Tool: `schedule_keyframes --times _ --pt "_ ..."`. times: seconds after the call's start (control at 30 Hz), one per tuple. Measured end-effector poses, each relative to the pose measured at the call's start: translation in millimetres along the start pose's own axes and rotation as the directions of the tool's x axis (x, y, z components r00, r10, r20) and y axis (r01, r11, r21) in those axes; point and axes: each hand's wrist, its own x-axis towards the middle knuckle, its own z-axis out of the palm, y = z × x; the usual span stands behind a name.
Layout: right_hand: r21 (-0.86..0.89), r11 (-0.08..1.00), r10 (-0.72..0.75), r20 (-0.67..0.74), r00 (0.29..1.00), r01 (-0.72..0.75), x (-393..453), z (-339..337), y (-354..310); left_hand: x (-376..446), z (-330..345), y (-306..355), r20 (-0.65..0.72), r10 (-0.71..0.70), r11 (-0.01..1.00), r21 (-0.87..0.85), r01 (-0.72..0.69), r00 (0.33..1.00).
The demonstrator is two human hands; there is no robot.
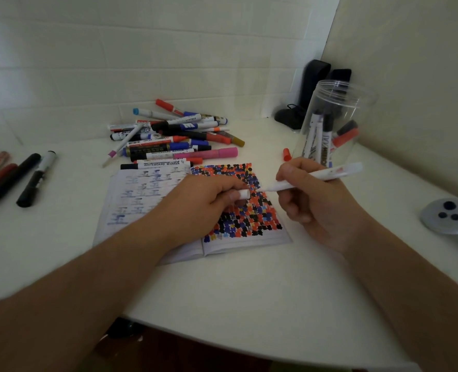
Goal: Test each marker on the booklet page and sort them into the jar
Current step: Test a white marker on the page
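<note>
An open booklet (238,244) lies in front of me, its right page covered with red, black and blue marks. My right hand (313,200) grips a white marker (327,175) with its tip pointing left over the page. My left hand (203,202) rests on the booklet and pinches the white cap (244,194), a short gap from the tip. A clear jar (332,124) stands at the back right with several markers upright inside. A pile of markers (174,135) lies behind the booklet.
A few dark and red markers (32,178) lie at the far left. A loose red cap (286,154) sits beside the jar. A black pouch (303,95) leans in the corner. A grey round device (448,216) is at the right edge. Walls close in behind and to the right.
</note>
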Motion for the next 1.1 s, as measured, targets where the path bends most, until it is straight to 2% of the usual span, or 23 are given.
schedule_keyframes --times 0.17,0.37,0.43,0.53,0.6,0.7,0.8,0.97,1.1 --pt "-0.008 1.0 0.005 0.049 0.999 -0.004 0 1 5 0 -1 2 0.008 0.02 1.0 -0.02 -0.02 1.0" --pt "0.076 0.981 0.167 0.163 0.973 -0.181 -2 -3 1 -4 -3 4 -0.051 0.036 0.997 -0.067 -0.04 0.998" --pt "0.091 0.983 0.149 0.12 0.982 -0.16 -1 -2 0 -5 -5 7 -0.112 0.044 0.996 -0.073 -0.052 0.993" --pt "0.079 0.993 0.09 -0.02 0.996 -0.088 0 1 -1 -6 -6 9 -0.216 0.061 0.996 -0.048 -0.073 0.974" --pt "0.112 0.989 0.107 -0.079 0.991 -0.098 1 1 -2 -6 -5 8 -0.283 0.067 0.995 -0.048 -0.084 0.957" --pt "0.173 0.978 0.139 -0.102 0.985 -0.12 0 4 -3 -6 -2 9 -0.354 0.057 0.991 -0.094 -0.096 0.934" --pt "0.215 0.969 0.143 -0.095 0.985 -0.12 1 8 -2 -5 -2 10 -0.397 0.089 0.992 -0.046 -0.116 0.914" --pt "0.238 0.965 0.141 -0.099 0.985 -0.115 1 8 -3 -4 -1 13 -0.387 0.125 0.992 0.043 -0.117 0.914" --pt "0.05 0.999 -0.013 -0.004 1.0 0.013 0 18 5 -6 0 21 -0.301 0.282 0.954 0.189 -0.233 0.911"
